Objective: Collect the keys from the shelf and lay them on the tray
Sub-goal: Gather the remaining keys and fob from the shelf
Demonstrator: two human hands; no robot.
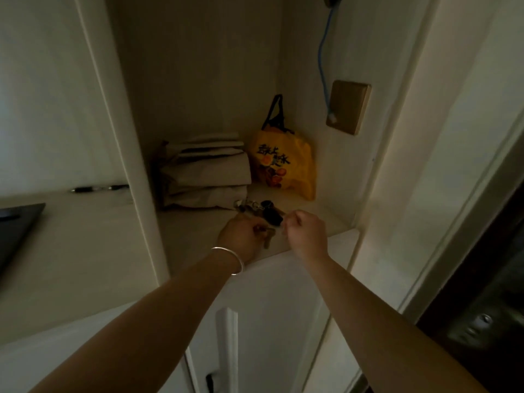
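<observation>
A bunch of keys (pixel 256 207) with a black fob (pixel 272 215) lies on the pale shelf (pixel 195 236) inside a dim alcove. My left hand (pixel 241 239), a silver bangle on its wrist, rests on the shelf with its fingers closed on a brass key (pixel 268 241) that hangs below them. My right hand (pixel 304 231) is closed in a fist just right of the fob, pinching something small at its fingertips; I cannot tell whether it is part of the bunch. No tray is in view.
Folded paper bags (pixel 207 171) are stacked at the back of the shelf. A yellow bag (pixel 283 163) stands in the corner. A blue cable (pixel 323 61) and a wall plate (pixel 348 106) are on the right wall. A pen (pixel 99 188) and a dark flat object (pixel 17 231) lie on the counter at left.
</observation>
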